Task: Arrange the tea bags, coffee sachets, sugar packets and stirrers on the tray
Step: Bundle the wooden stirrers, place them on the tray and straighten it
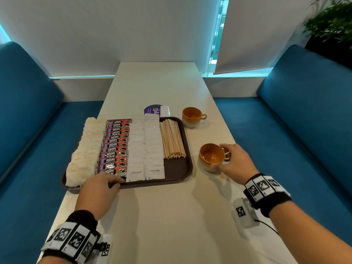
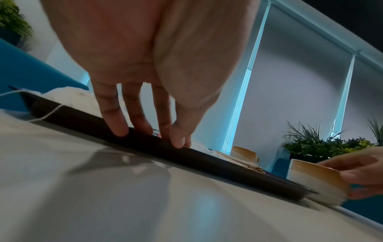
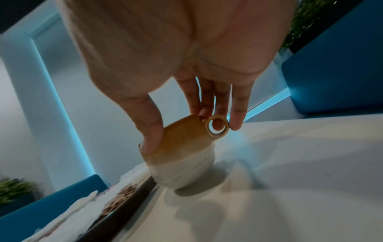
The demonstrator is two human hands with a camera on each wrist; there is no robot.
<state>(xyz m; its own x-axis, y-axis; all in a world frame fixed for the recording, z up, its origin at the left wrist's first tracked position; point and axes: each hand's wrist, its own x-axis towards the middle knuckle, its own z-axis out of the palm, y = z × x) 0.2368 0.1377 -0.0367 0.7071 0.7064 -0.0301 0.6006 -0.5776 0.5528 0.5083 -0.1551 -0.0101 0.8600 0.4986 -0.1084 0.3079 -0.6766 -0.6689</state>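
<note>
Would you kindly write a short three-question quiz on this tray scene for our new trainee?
1. True or false: the right hand holds the nearer cup.
2. What does the left hand touch? A) the stirrers B) the tray rim C) the far cup
3. Fill in: the red coffee sachets lie between the tea bags and the ____ packets.

Key: 1 true; 2 B; 3 sugar.

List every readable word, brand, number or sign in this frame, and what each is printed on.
"KOPI JUAN": on the red coffee sachets stacked on the tray.
"white sugar": on the two nearest sugar packets.
"yG": partial, on the purple card behind the tray; its small print is unreadable.
Wristband markers: coded patterns, no legible text.
</note>
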